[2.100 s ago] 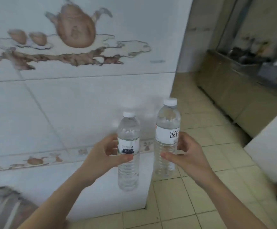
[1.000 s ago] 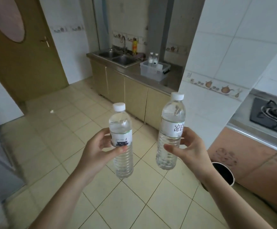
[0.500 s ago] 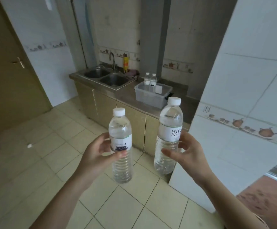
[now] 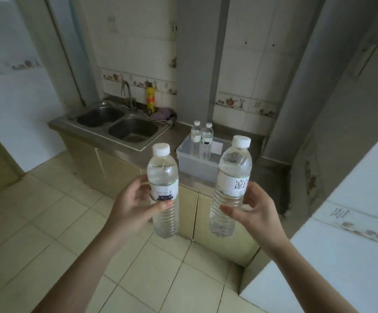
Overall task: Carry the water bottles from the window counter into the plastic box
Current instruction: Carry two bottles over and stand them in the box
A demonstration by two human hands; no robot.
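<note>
I hold two clear water bottles upright in front of me. My left hand [image 4: 134, 204] grips the shorter bottle [image 4: 163, 175] with a dark-printed label. My right hand [image 4: 251, 211] grips the taller bottle [image 4: 233, 168] with a white label bearing black characters. Beyond them, a translucent plastic box [image 4: 197, 167] stands on the steel counter [image 4: 161, 152] to the right of the sink. Two more bottles [image 4: 201, 138] stand upright inside the box at its back left.
A double steel sink [image 4: 118, 125] with a tap [image 4: 127, 91] lies left of the box; a yellow bottle [image 4: 150, 100] and a cloth [image 4: 162, 115] sit behind it. A white tiled wall corner [image 4: 332, 256] juts in at the right. Tiled floor [image 4: 48, 222] stretches left.
The view has turned and closed in on the counter; the box and sink now appear larger and nearer. Both hands keep the same grip on their bottles.
</note>
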